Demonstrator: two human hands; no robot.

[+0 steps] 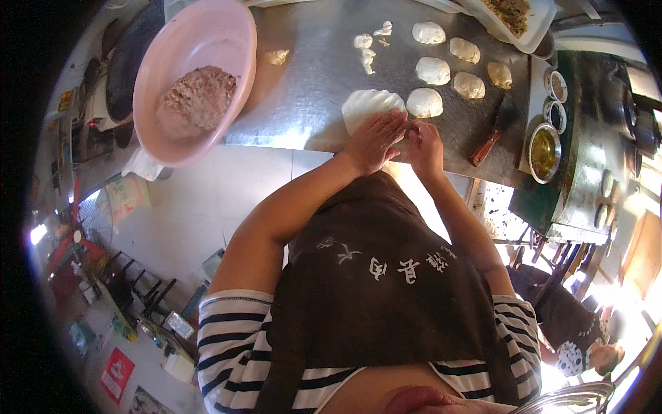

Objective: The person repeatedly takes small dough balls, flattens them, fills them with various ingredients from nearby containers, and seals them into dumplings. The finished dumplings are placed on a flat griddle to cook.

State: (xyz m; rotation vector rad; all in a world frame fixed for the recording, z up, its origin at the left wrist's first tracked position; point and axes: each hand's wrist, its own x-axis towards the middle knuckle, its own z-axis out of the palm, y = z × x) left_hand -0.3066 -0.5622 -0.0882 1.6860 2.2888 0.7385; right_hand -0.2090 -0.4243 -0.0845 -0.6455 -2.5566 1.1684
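A flattened sheet of white dough (370, 106) lies near the front edge of the metal worktop (310, 67). My left hand (376, 141) rests flat over its lower right part, fingers stretched out. Close beside it is my right hand (426, 147), fingers curled; whether they pinch the dough's edge is hidden. Just beyond the right hand sits a rounded dough piece (424, 103). Several more dough pieces, such as one white lump (433, 71) and one yellowish lump (499, 75), stand in loose rows further back. Small dough scraps (367, 60) lie to their left.
A large pink basin (243, 62) holding minced filling (199, 98) stands on the left. At right lie a wooden-handled scraper (485, 147), a metal bowl of oil (544, 152) and two small bowls. A white tray (543, 20) of filling is far right. Another person (563, 315) is at lower right.
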